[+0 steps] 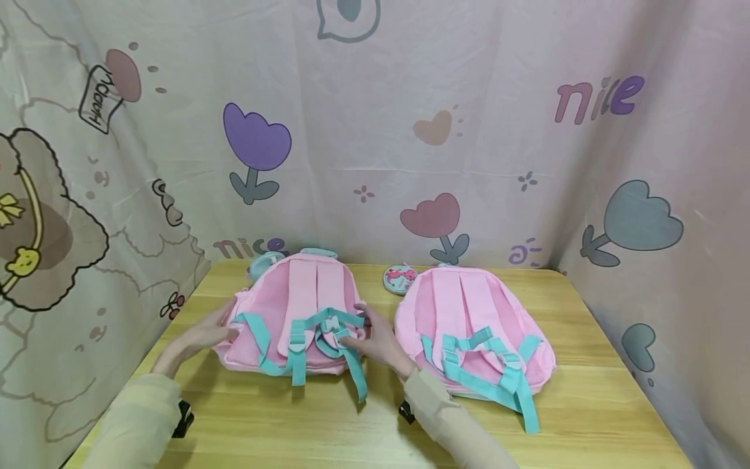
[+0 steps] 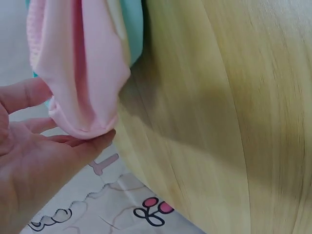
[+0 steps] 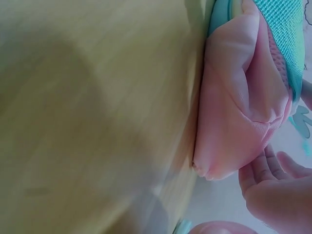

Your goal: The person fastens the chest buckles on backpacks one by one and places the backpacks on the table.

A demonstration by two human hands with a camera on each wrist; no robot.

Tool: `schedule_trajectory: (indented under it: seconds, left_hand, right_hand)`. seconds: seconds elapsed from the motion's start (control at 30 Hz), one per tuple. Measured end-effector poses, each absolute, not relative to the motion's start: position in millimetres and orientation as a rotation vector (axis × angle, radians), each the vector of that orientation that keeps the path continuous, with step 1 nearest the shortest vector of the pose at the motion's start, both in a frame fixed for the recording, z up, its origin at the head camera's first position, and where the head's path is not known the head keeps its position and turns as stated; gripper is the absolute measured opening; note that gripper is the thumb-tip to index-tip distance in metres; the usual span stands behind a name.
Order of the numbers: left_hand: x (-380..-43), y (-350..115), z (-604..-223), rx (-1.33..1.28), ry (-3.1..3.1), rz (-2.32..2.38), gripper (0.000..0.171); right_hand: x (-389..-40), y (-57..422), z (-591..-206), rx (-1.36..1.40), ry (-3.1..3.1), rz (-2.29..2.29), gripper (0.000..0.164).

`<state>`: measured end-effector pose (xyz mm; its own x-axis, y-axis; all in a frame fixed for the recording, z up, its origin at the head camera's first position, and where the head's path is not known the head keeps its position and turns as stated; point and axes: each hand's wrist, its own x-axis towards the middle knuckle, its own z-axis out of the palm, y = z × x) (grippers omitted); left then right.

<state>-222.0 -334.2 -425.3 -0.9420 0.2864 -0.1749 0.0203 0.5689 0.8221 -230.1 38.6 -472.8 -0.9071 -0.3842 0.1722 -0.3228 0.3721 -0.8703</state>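
Two pink backpacks lie on the table with their strap sides up. My left hand (image 1: 208,332) is at the left side of the left pink backpack (image 1: 275,280). In the left wrist view, its thumb and fingers hold the bag's soft pink side (image 2: 100,73) from both faces. On the opposite side, my right hand (image 1: 381,339) holds the same backpack, its thumb over the teal strap (image 1: 351,365). The right wrist view has the right fingers (image 3: 263,170) against the pink side pocket (image 3: 234,107). Some fingertips are hidden by the bag.
To the right lies the second pink backpack (image 1: 486,312), teal straps hanging toward the front. A small round printed pouch (image 1: 400,279) sits by its top left, and a light-blue round pouch (image 1: 265,264) is behind the left backpack. Printed curtains surround the wooden table (image 1: 597,404).
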Motion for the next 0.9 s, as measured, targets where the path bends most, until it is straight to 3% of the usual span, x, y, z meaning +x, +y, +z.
schedule_trajectory:
  seconds: [0.1, 0.4, 0.63, 0.9]
  left_hand:
    - [-220, -327, -422, 0.263, 2.605, 1.285, 0.09]
    - [-217, -283, -411, 0.452, 2.931, 1.098, 0.054]
    - [-216, -259, -414, 0.661, 2.81, 1.152, 0.043]
    - [-221, -241, -416, 0.763, 2.698, 1.154, 0.044]
  right_hand:
    - [-230, 39, -475, -0.668, 2.563, -1.572, 0.074]
    - [-230, 41, -475, -0.709, 2.583, -1.558, 0.07]
    - [-230, 41, -476, -0.715, 2.58, -1.534, 0.069]
    - [-230, 41, -477, -0.674, 2.581, -1.524, 0.069]
